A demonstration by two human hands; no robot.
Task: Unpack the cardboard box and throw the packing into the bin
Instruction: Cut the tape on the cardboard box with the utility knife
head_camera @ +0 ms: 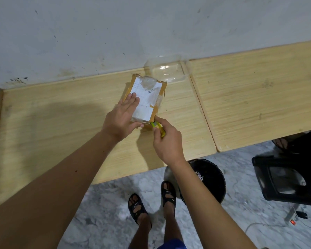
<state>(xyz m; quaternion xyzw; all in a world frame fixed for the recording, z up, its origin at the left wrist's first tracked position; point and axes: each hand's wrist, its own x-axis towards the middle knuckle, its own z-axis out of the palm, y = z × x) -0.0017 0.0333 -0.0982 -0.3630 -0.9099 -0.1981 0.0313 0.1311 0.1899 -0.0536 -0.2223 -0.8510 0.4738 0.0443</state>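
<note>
1. Cardboard box [145, 98] lies flat on the wooden table [61, 123], just in front of a clear plastic tray [166, 71] that sits against the wall. White label and clear tape cover its top; flaps sealed, so unpacking has not begun.
2. Left hand [121, 119]: fingers extended and close together, palm pressing flat on the near-left part of the box top, thumb along the near edge. It pins the box and grips nothing.
3. Right hand [166, 141]: fingers curled tight around a small yellow-green cutter [157, 127], tip at the box's near-right corner. Blade is too small to see; probably it is at the tape seam there.
4. Judged step: slitting the tape. To do it well, keep the cut shallow so the contents are spared, run it along the seam and away from the left thumb, which sits just beside the tip, and keep the palm bearing down so the box does not skid.
5. Black bin [209, 178] stands on the floor below the table's near edge, on the box's near-right side, within easy reach for the packing.
</note>
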